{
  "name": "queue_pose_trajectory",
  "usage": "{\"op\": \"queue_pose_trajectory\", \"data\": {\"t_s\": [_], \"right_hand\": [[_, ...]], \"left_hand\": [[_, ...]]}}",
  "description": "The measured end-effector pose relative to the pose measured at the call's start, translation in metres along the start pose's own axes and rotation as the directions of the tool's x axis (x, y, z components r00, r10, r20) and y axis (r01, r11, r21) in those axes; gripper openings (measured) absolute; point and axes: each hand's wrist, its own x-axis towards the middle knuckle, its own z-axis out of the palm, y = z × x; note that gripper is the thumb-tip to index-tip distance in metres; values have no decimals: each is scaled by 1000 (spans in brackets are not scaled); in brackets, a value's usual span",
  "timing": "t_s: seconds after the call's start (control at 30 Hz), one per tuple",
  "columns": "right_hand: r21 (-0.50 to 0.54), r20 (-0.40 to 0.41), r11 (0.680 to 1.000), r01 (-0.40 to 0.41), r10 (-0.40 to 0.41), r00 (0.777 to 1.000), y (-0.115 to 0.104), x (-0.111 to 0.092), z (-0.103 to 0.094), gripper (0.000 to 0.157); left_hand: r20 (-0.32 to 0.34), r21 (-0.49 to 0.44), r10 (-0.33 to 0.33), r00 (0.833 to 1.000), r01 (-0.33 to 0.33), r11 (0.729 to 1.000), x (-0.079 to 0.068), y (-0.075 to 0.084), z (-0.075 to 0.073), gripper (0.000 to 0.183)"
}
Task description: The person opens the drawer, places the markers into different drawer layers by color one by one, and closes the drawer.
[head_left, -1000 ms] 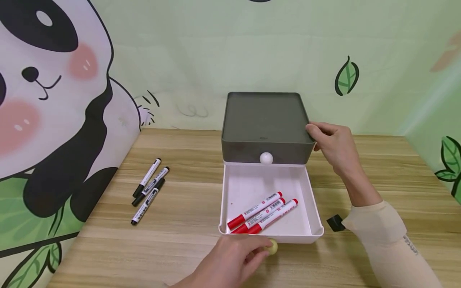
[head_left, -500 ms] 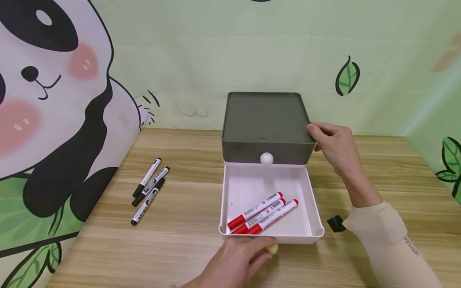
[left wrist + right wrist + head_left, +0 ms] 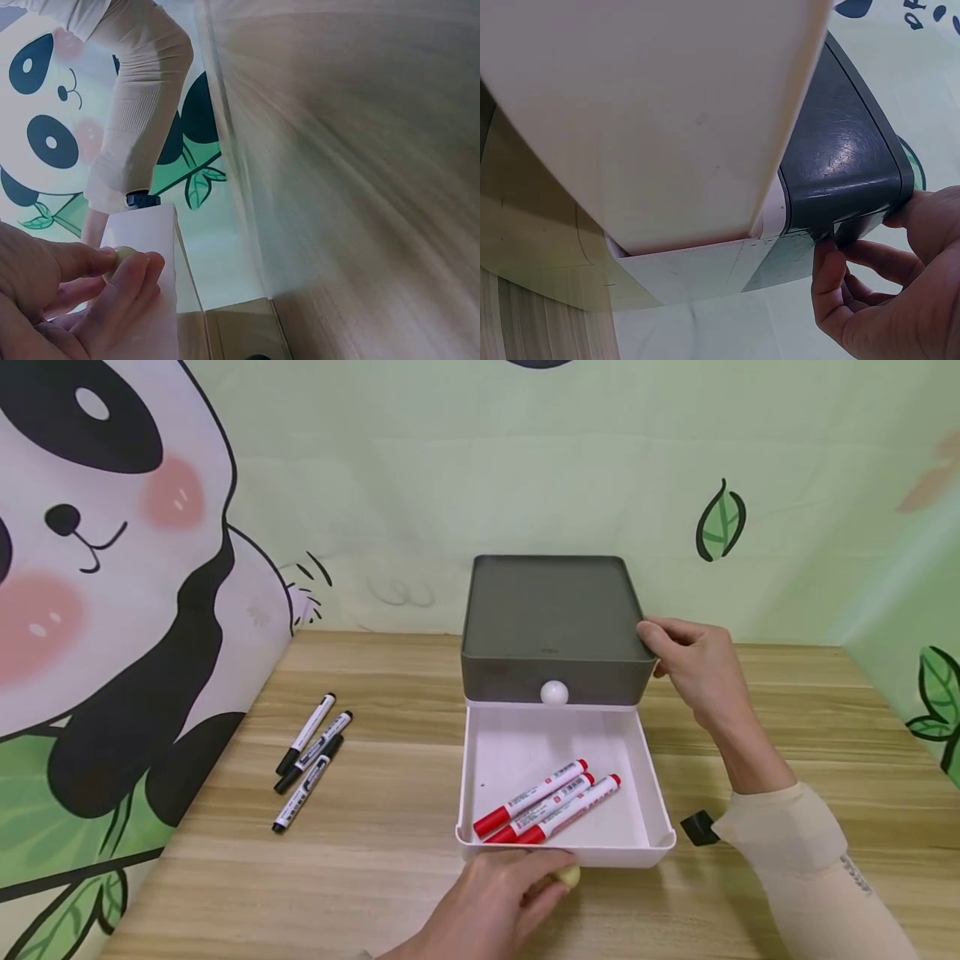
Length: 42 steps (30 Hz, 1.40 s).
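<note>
A dark grey drawer box (image 3: pixel 555 610) stands toward the back of the table in the head view, a white knob (image 3: pixel 554 692) on its upper front. Below, its white drawer (image 3: pixel 525 727) is pulled out toward me. Three white markers with red caps (image 3: pixel 540 797) lie slanted inside. At the drawer's front, my left hand (image 3: pixel 491 902) pinches a yellow-green knob (image 3: pixel 568 876) between thumb and fingers; the left wrist view shows this knob (image 3: pixel 122 255) partly covered. My right hand (image 3: pixel 701 668) grips the box's right front corner, thumb at the top edge, with fingers (image 3: pixel 829 285) lower on its side.
Three black-and-white markers (image 3: pixel 311 760) lie on the wooden table (image 3: pixel 397 777) to the left. A small black object (image 3: pixel 701 827) is by the right sleeve (image 3: pixel 787 835). Behind the box is a green printed backdrop (image 3: pixel 375 485) with a panda.
My left hand has shifted slightly right, its fingers farther over the yellow-green knob. The drawer stays pulled out, and my right hand keeps its grip on the box.
</note>
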Motion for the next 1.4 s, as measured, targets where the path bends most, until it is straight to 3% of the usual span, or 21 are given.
{"op": "queue_pose_trajectory", "data": {"t_s": [0.2,0.53,0.77,1.4], "right_hand": [[6,-3,1000,-2,2,1000,0,0,2,41],[5,2,1000,-7,7,1000,0,1,2,42],[-3,-4,1000,-1,1,1000,2,2,2,40],[6,2,1000,-31,31,1000,1,2,0,41]], "left_hand": [[-43,-40,13,999,-15,999,6,0,-2,18],[0,-85,-117,993,117,990,19,1,-11,20],[-47,-54,-101,994,99,994,32,-9,-9,13],[-110,-31,-122,986,120,992,64,-42,-3,22]]}}
